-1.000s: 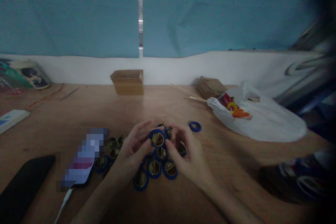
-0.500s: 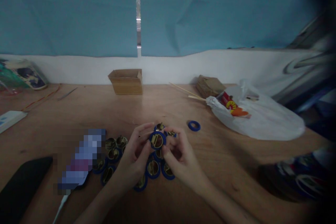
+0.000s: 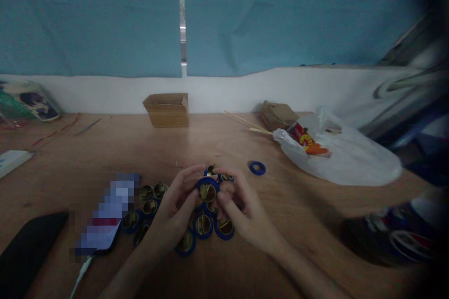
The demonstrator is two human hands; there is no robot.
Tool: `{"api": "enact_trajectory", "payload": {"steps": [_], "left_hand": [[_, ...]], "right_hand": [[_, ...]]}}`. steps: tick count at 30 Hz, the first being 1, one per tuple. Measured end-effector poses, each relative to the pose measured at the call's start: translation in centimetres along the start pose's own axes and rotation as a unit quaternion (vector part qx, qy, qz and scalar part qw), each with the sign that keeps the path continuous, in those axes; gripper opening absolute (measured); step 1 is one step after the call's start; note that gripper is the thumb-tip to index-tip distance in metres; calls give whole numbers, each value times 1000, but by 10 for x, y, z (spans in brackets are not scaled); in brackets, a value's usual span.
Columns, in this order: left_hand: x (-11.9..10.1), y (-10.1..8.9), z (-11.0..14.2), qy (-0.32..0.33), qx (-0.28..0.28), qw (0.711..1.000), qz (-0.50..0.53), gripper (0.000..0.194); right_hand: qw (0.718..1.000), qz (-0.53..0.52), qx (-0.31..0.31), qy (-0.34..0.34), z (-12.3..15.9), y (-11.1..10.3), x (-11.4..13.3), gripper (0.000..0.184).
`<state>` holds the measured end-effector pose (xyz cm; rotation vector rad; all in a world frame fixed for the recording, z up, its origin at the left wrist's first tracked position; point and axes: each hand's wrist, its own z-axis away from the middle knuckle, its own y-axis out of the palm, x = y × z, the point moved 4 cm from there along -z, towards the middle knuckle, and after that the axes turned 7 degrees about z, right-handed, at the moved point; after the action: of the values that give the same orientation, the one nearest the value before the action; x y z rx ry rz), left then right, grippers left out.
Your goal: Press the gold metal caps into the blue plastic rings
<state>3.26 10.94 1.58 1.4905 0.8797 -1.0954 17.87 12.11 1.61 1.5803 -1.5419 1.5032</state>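
Between my two hands is a round brass-coloured metal piece with a blue ring (image 3: 207, 191), its clip-like inner side facing me. My left hand (image 3: 178, 208) pinches its left edge with thumb and fingers. On the opposite edge, the thumb and fingers of my right hand (image 3: 242, 205) are closed. Below and around the hands lie several similar blue-ringed pieces (image 3: 203, 227), partly covered by the hands. To the left are a few brass-coloured pieces without a visible blue ring (image 3: 160, 190). A loose blue ring (image 3: 257, 168) rests on the table right of my right hand.
A lit phone (image 3: 108, 215) on a cable and a dark flat object (image 3: 31, 243) lie left. Farther back stands an open cardboard box (image 3: 167, 111). On the right are a white plastic bag (image 3: 354, 159), thin sticks (image 3: 245, 120) and a dark bottle (image 3: 389, 233).
The held piece has tilted slightly, so its blue rim shows more along the top. Both hands keep their grip, and the whole view has shifted a little.
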Motion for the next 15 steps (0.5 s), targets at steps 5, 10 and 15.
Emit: {"api": "enact_trajectory", "payload": {"steps": [5, 10, 15], "left_hand": [[1, -1, 0, -6, -7, 1000, 5, 34], [1, 1, -1, -3, -16, 999, 31, 21], [3, 1, -3, -28, -16, 998, 45, 26]], "right_hand": [[999, 44, 4, -7, 1, 0, -1, 28], [996, 82, -18, -15, 2, 1, -1, 24], [997, 63, -44, -21, 2, 0, 0, 12]]}}
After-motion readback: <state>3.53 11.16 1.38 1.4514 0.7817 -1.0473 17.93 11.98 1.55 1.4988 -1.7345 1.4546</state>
